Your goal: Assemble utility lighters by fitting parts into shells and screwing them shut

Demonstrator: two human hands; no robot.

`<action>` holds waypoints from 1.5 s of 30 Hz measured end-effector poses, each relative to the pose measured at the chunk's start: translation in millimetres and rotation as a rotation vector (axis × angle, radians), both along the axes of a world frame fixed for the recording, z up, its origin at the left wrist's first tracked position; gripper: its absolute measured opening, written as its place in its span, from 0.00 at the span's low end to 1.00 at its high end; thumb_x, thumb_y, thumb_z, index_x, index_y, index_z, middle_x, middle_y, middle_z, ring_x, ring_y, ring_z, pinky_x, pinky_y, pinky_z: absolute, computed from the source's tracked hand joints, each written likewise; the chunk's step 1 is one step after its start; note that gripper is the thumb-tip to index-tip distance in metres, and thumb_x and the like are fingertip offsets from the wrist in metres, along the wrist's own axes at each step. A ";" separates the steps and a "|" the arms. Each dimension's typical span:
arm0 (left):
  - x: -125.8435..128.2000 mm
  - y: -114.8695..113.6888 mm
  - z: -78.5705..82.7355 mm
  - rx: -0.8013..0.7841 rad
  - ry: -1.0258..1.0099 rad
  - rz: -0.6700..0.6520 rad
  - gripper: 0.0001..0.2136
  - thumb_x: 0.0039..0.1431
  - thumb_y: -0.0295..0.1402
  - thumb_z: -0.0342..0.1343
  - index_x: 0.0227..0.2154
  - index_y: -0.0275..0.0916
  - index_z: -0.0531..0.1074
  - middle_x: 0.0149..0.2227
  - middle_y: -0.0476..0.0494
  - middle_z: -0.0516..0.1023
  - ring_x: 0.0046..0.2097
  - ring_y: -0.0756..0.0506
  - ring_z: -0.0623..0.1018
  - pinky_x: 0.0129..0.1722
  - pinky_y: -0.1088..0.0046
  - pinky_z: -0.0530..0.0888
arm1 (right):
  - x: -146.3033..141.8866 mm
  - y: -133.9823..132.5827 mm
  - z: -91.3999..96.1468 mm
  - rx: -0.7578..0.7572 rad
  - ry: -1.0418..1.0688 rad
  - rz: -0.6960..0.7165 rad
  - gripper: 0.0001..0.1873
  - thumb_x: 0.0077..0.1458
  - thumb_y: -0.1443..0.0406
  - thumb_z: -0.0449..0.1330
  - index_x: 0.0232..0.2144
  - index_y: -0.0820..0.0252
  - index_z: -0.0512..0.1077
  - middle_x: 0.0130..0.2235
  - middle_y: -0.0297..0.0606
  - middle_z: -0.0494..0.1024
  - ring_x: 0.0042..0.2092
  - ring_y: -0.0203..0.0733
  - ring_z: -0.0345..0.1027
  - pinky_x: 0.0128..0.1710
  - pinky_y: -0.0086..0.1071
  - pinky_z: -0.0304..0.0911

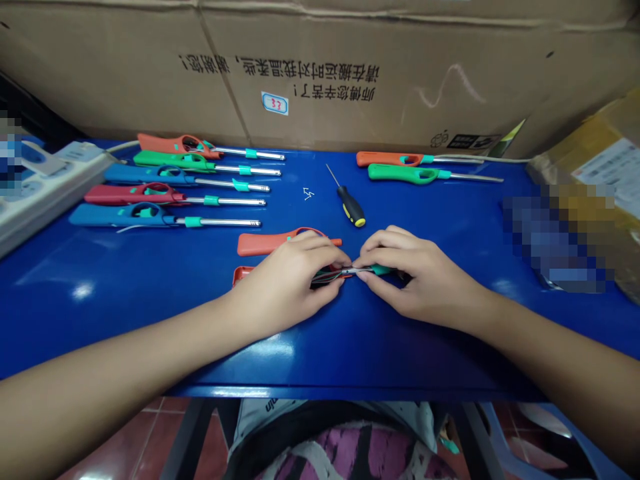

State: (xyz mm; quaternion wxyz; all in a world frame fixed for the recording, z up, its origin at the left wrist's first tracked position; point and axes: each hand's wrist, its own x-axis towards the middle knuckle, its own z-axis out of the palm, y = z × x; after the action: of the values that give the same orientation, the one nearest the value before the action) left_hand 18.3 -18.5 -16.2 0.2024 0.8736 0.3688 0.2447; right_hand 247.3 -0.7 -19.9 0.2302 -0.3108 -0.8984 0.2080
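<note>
My left hand [290, 280] is closed over the body of an orange long-nosed lighter [243, 275] lying on the blue table [150, 293]. My right hand [415, 277] pinches the same lighter's metal tube and green collar [380, 269]. The two hands nearly touch at the middle. An orange half-shell [265, 242] lies just behind my left hand. A small screwdriver [350, 208] with a black and yellow handle rests further back.
Several assembled lighters [165, 180] lie in a row at the back left, two more lighters [420, 167] at the back right. A white power strip [45, 187] sits at the left edge. Cardboard boxes [350, 67] wall off the back.
</note>
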 end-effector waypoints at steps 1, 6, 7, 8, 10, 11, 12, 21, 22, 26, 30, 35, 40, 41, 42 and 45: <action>0.2 -0.3 0.3 -0.006 -0.002 0.010 0.08 0.62 0.26 0.58 0.43 0.35 0.75 0.41 0.44 0.81 0.46 0.43 0.78 0.47 0.65 0.75 | 0.1 0.3 -0.1 0.000 0.007 -0.003 0.06 0.63 0.67 0.59 0.38 0.59 0.77 0.40 0.39 0.78 0.43 0.42 0.68 0.46 0.38 0.66; 0.9 -1.7 0.5 -0.022 0.009 0.016 0.10 0.61 0.26 0.58 0.46 0.36 0.74 0.40 0.45 0.80 0.43 0.44 0.78 0.44 0.67 0.74 | 0.4 2.1 0.2 -0.035 0.039 -0.007 0.06 0.63 0.67 0.60 0.39 0.57 0.77 0.39 0.39 0.79 0.43 0.42 0.68 0.45 0.38 0.66; 1.1 -1.9 0.0 -0.018 0.010 0.013 0.10 0.61 0.26 0.58 0.46 0.36 0.74 0.40 0.45 0.80 0.43 0.44 0.77 0.44 0.67 0.74 | 0.3 2.1 0.2 -0.045 0.050 -0.008 0.06 0.63 0.67 0.60 0.39 0.56 0.78 0.39 0.38 0.79 0.42 0.42 0.69 0.44 0.38 0.67; 1.4 -2.0 -0.4 -0.014 0.008 0.011 0.10 0.61 0.26 0.58 0.45 0.36 0.74 0.40 0.45 0.80 0.43 0.44 0.77 0.44 0.67 0.74 | 0.1 2.1 0.2 -0.053 0.058 -0.008 0.06 0.63 0.67 0.60 0.39 0.56 0.78 0.38 0.38 0.79 0.42 0.42 0.69 0.44 0.38 0.67; 2.0 -2.3 -1.2 -0.012 -0.001 0.013 0.10 0.61 0.26 0.58 0.46 0.35 0.74 0.40 0.45 0.80 0.43 0.44 0.78 0.44 0.67 0.74 | -0.2 1.8 -0.3 -0.056 0.059 -0.002 0.06 0.63 0.67 0.60 0.39 0.55 0.78 0.38 0.38 0.79 0.42 0.42 0.69 0.44 0.38 0.67; 2.3 -2.5 -1.4 -0.014 -0.007 0.013 0.10 0.61 0.26 0.58 0.46 0.35 0.74 0.39 0.45 0.79 0.43 0.45 0.78 0.45 0.67 0.73 | -0.3 1.7 -0.7 -0.051 0.053 0.003 0.06 0.63 0.67 0.61 0.39 0.56 0.78 0.38 0.38 0.79 0.41 0.42 0.68 0.44 0.38 0.66; 2.6 -2.8 -1.5 -0.017 -0.012 0.015 0.11 0.61 0.25 0.58 0.46 0.35 0.74 0.39 0.46 0.79 0.43 0.45 0.78 0.45 0.68 0.73 | -0.3 1.4 -1.2 -0.044 0.046 0.010 0.06 0.63 0.67 0.61 0.39 0.56 0.78 0.38 0.38 0.79 0.41 0.42 0.68 0.44 0.38 0.66; 4.1 -3.4 -2.0 -0.018 -0.027 0.015 0.10 0.60 0.25 0.59 0.44 0.36 0.74 0.39 0.46 0.80 0.43 0.45 0.78 0.45 0.68 0.73 | -0.3 0.0 -0.1 -0.007 0.014 0.020 0.06 0.63 0.67 0.60 0.38 0.58 0.79 0.37 0.39 0.79 0.41 0.41 0.67 0.43 0.37 0.66; 4.1 -3.3 -2.1 -0.016 -0.027 0.013 0.09 0.60 0.25 0.59 0.44 0.36 0.74 0.39 0.46 0.80 0.43 0.45 0.78 0.45 0.68 0.73 | -0.4 0.0 0.4 -0.006 0.011 0.014 0.06 0.63 0.67 0.60 0.38 0.58 0.79 0.37 0.38 0.79 0.41 0.42 0.67 0.42 0.37 0.66; 3.9 -3.2 -2.1 -0.012 -0.021 0.005 0.09 0.61 0.26 0.58 0.44 0.37 0.74 0.39 0.46 0.80 0.43 0.45 0.78 0.45 0.66 0.73 | 0.0 0.2 2.2 -0.013 0.004 -0.006 0.06 0.63 0.67 0.61 0.37 0.57 0.79 0.37 0.38 0.79 0.40 0.42 0.69 0.43 0.38 0.66; 3.9 -3.3 -2.2 -0.008 -0.019 0.002 0.09 0.61 0.26 0.58 0.45 0.37 0.73 0.40 0.46 0.80 0.43 0.45 0.78 0.45 0.66 0.74 | -0.1 0.2 2.5 -0.020 -0.011 -0.005 0.07 0.63 0.66 0.60 0.37 0.58 0.79 0.37 0.38 0.80 0.40 0.41 0.69 0.44 0.38 0.66; 4.4 -3.3 -2.8 -0.005 -0.024 0.011 0.10 0.61 0.26 0.58 0.45 0.38 0.73 0.40 0.46 0.80 0.43 0.44 0.78 0.45 0.66 0.74 | -0.3 -1.1 2.7 -0.004 -0.039 0.001 0.08 0.64 0.66 0.58 0.37 0.57 0.79 0.38 0.39 0.79 0.41 0.43 0.68 0.43 0.39 0.66; 4.7 -4.0 -2.7 -0.016 -0.023 0.004 0.09 0.61 0.25 0.58 0.44 0.37 0.74 0.40 0.46 0.80 0.43 0.44 0.78 0.45 0.66 0.74 | 2.3 -1.0 6.7 -0.031 -0.070 0.019 0.09 0.64 0.66 0.58 0.38 0.57 0.80 0.37 0.38 0.79 0.40 0.42 0.69 0.44 0.39 0.66; 4.6 -4.2 -2.7 -0.020 -0.023 0.004 0.09 0.61 0.25 0.58 0.44 0.37 0.74 0.40 0.46 0.80 0.43 0.45 0.78 0.45 0.66 0.74 | 2.7 -0.7 7.2 -0.031 -0.072 0.019 0.09 0.64 0.66 0.58 0.39 0.57 0.80 0.37 0.39 0.79 0.40 0.42 0.68 0.44 0.39 0.66; 4.6 -4.4 -2.7 -0.023 -0.023 0.005 0.09 0.61 0.25 0.58 0.45 0.37 0.74 0.40 0.46 0.80 0.43 0.45 0.78 0.45 0.66 0.74 | 3.0 -0.2 7.5 -0.029 -0.075 0.018 0.09 0.64 0.66 0.58 0.38 0.58 0.80 0.37 0.39 0.79 0.40 0.42 0.68 0.43 0.39 0.66; 4.7 -4.7 -2.6 -0.023 -0.026 0.011 0.09 0.61 0.26 0.58 0.45 0.37 0.74 0.40 0.46 0.80 0.43 0.45 0.78 0.45 0.66 0.74 | 3.4 1.2 6.9 -0.014 -0.078 0.015 0.10 0.64 0.66 0.58 0.38 0.57 0.80 0.37 0.40 0.79 0.40 0.43 0.68 0.42 0.39 0.66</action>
State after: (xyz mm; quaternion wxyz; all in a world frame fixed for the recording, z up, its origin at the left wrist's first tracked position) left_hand 23.0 -23.2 -18.9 0.2157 0.8659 0.3738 0.2529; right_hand 250.7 0.5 -12.9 0.1910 -0.3136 -0.9076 0.2036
